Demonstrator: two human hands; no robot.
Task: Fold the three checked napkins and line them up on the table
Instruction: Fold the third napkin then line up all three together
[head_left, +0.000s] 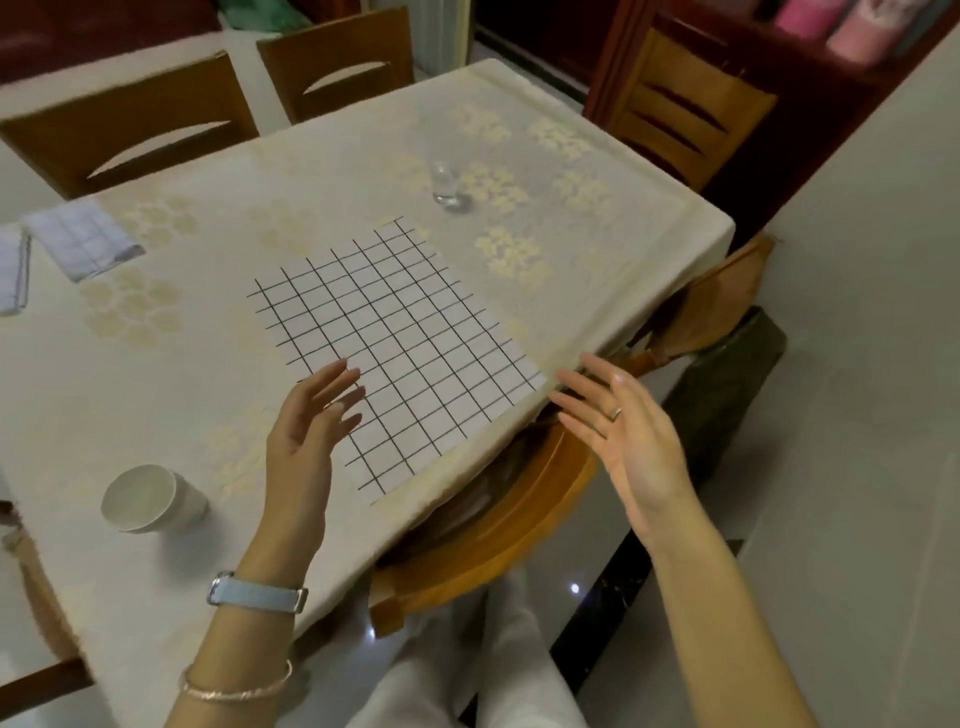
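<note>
A white napkin with a black grid (395, 343) lies spread flat on the table, reaching the near edge. My left hand (311, 421) hovers over its near left corner, fingers apart, holding nothing. Just past the napkin's right corner, at the table edge, my right hand (623, 431) is open too. Two folded checked napkins lie at the far left: one pale blue-grey (83, 244), the other (13, 275) cut off by the frame edge.
The table (171, 384) wears a cream floral cloth. A white paper cup (148, 499) stands near the left front. A clear glass (447, 189) stands beyond the napkin. Wooden chairs (498, 525) surround the table, one tucked right below my hands.
</note>
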